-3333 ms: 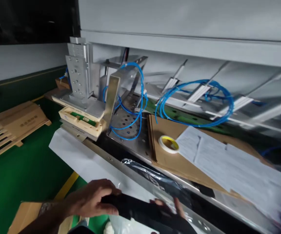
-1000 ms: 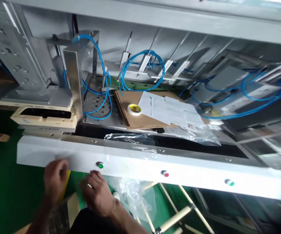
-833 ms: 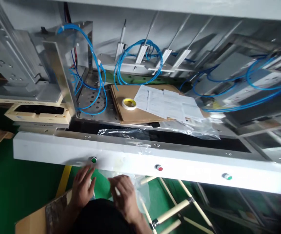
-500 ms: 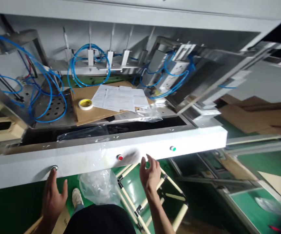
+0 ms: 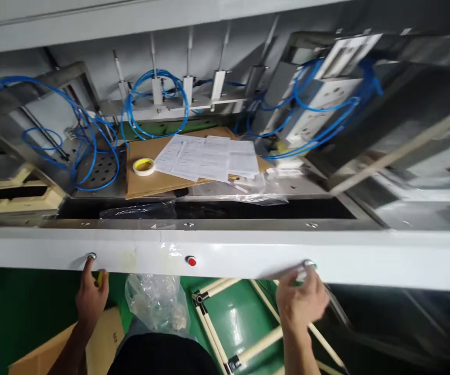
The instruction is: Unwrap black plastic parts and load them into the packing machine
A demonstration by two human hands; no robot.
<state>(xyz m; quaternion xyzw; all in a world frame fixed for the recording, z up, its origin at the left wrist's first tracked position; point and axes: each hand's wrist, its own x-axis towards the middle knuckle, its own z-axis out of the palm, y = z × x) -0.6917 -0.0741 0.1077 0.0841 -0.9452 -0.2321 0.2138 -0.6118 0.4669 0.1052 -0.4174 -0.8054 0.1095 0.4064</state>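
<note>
My left hand (image 5: 92, 301) is at the left end of a long white front panel (image 5: 240, 247). Its index finger rests on a round push button (image 5: 91, 256), with the thumb apart. A small yellow thing (image 5: 100, 278) shows between thumb and finger; whether it is touched or lies behind, I cannot tell. My right hand (image 5: 303, 299), slightly blurred, reaches a green push button (image 5: 313, 265) with its fingertips, thumb and index finger spread. Between the hands, a red push button (image 5: 191, 261) sits untouched on the panel.
Behind the panel, cardboard (image 5: 142, 188) carries paper sheets (image 5: 209, 159) and a tape roll (image 5: 144, 166). Blue air hoses (image 5: 157, 104) loop around metal cylinders. Below are a plastic bag (image 5: 157, 302), a cream pipe frame (image 5: 213, 333) and a cardboard box (image 5: 105, 341).
My right hand has moved right, from below the panel's middle to the green button. My left hand stays at its button. The view has turned and shifted.
</note>
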